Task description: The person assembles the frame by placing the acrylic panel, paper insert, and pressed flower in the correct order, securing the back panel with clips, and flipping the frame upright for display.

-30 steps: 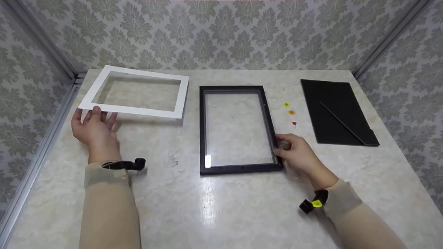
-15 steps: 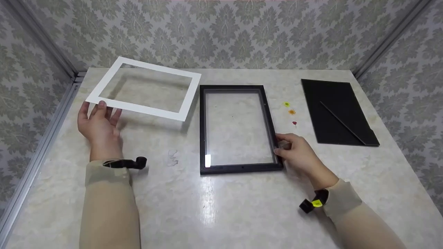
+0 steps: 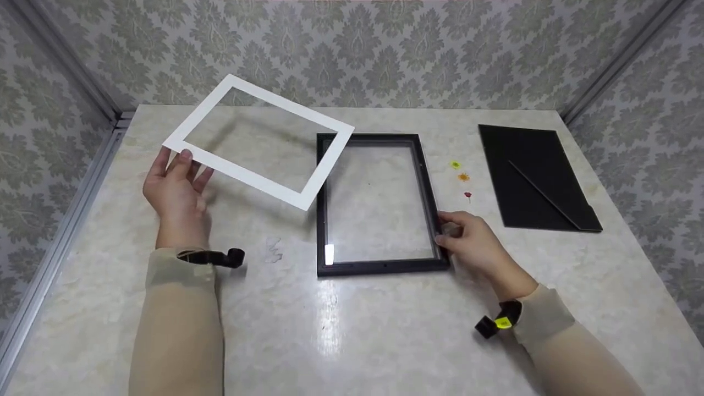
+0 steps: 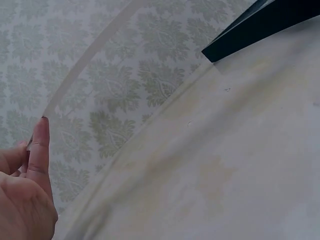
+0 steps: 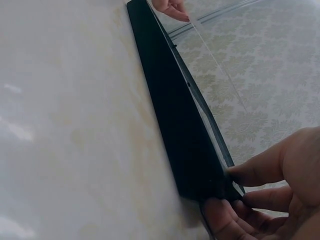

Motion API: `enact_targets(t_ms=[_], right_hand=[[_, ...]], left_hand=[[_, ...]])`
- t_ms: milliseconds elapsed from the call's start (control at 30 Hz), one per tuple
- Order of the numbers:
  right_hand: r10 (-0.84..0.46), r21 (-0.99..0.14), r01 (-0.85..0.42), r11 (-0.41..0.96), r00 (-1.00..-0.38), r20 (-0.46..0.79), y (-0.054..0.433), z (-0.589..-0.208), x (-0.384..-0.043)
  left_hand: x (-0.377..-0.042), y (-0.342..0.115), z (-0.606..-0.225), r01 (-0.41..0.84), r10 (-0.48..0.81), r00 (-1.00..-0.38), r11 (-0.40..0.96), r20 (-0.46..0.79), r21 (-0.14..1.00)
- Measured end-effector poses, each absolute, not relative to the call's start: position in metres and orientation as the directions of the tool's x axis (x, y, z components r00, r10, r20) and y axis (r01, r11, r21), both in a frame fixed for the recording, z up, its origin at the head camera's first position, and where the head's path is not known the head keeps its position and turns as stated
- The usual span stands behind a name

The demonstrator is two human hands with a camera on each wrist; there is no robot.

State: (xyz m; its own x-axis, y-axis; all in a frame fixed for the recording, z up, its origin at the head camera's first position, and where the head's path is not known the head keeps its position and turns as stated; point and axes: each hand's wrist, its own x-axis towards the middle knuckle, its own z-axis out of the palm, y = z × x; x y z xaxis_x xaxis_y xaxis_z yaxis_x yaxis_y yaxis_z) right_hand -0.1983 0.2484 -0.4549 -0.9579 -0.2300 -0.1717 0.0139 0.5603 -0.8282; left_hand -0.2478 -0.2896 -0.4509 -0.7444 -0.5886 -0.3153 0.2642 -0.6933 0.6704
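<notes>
A white picture mat [image 3: 264,181] is held up above the table at the left, tilted, its right corner overlapping the black frame in the head view. My left hand [image 3: 177,190] pinches the mat at its near left corner, thumb on top and fingers beneath. The black picture frame [image 3: 385,266] lies at the middle of the table with a clear pane inside it. At its lower right side my right hand [image 3: 473,245] grips the frame's edge between thumb and fingers. In the right wrist view the frame's side wall [image 5: 165,105] runs up from those fingertips [image 5: 240,175].
Right of the frame lie a yellow flower [image 3: 455,164], an orange flower [image 3: 463,177] and a red flower [image 3: 468,195], all small. Beyond them is a black backing board [image 3: 528,203] with a slanting strip on it. A faint squiggly transparent piece [image 3: 274,251] lies left of the frame.
My left hand has carried the white mat up and to the right, turning it clockwise, until its corner overlaps the black frame. The right hand has kept its grip in place.
</notes>
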Motion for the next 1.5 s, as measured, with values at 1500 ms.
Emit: enact_targets(t_ms=[1500], right_hand=[[-0.233, -0.831, -0.035, 0.554, -0.966, -0.114, 0.249, -0.457, -0.199]], left_hand=[[-0.309, -0.146, -0.44, -0.208, -0.16, -0.96, -0.152, -0.232, 0.966]])
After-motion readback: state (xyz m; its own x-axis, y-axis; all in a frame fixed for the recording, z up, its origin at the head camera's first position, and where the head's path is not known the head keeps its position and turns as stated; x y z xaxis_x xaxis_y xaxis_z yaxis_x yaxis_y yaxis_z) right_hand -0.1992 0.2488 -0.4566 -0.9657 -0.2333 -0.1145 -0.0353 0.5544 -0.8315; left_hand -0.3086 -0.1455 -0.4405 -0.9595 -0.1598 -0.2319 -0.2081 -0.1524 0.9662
